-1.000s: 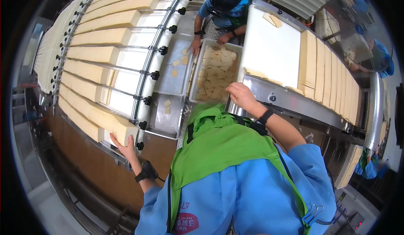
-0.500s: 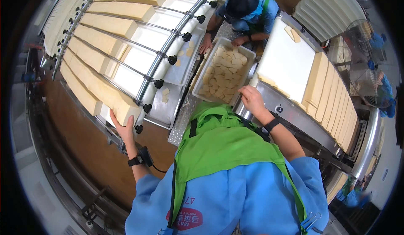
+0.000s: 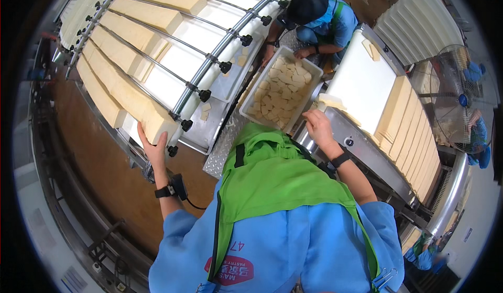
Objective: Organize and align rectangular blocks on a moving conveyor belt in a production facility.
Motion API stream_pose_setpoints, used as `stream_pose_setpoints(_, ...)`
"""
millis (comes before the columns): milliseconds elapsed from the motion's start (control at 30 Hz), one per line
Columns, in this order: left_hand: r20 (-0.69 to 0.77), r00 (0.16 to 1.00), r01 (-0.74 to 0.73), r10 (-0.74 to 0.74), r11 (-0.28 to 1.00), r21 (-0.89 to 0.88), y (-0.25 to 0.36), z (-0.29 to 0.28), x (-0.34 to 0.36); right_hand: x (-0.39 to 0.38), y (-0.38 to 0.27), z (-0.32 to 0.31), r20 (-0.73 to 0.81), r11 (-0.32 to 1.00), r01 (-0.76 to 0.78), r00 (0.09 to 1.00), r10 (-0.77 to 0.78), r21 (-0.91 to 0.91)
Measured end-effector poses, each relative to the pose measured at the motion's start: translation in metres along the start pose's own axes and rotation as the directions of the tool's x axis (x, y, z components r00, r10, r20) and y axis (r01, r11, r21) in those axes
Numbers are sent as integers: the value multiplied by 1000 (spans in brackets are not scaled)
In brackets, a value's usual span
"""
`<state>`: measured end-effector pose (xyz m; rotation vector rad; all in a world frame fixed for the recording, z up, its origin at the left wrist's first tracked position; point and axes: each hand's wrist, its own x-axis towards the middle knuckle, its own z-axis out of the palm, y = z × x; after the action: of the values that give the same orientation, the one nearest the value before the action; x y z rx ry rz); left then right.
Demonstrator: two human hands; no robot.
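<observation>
The fingers and thumb of my left hand point(image 3: 154, 145) close around the near end of a long pale dough slab point(image 3: 126, 88), thumb on its right side. That slab lies on a slatted conveyor. Held low beside the right-hand machine, my right hand point(image 3: 319, 129) has its fingers curled together; whether anything is pinched in them is hidden. Left of it stands a white bin point(image 3: 314, 83) full of flat dough scraps point(image 3: 280, 91). A thin, flat dough strip point(image 3: 332, 101) rests on the machine's near edge, just beyond my right hand.
Several more slabs point(image 3: 152, 18) lie between rods on the left conveyor, along a metal bar point(image 3: 209, 60) with black knobs. A co-worker point(image 3: 314, 18) crouches behind the bin. Cut slabs point(image 3: 408, 136) line the right-hand belt point(image 3: 361, 73). A metal tray point(image 3: 204, 128) sits under the left conveyor.
The whole view has shifted slightly. The co-worker's hand, lower down beside the bin before, is now drawn back toward its far left corner. My hands keep about the same poses.
</observation>
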<state>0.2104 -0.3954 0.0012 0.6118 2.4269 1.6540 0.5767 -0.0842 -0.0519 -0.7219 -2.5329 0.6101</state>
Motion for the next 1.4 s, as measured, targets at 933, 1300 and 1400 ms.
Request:
stream_pose_setpoints(933,-25,1000,-14,14,1000,22,4,4,-2,-4,-1,-7,-5,1000,-13,1000,13,12)
stream_pose_setpoints(1300,-27,1000,-4,3,1000,-28,-3,5,-3,-8,0,-9,-1,1000,-22,1000,22,8)
stream_pose_setpoints(1400,-30,1000,-1,0,999,-46,0,4,-3,-9,-1,-7,-9,1000,-19,1000,19,9)
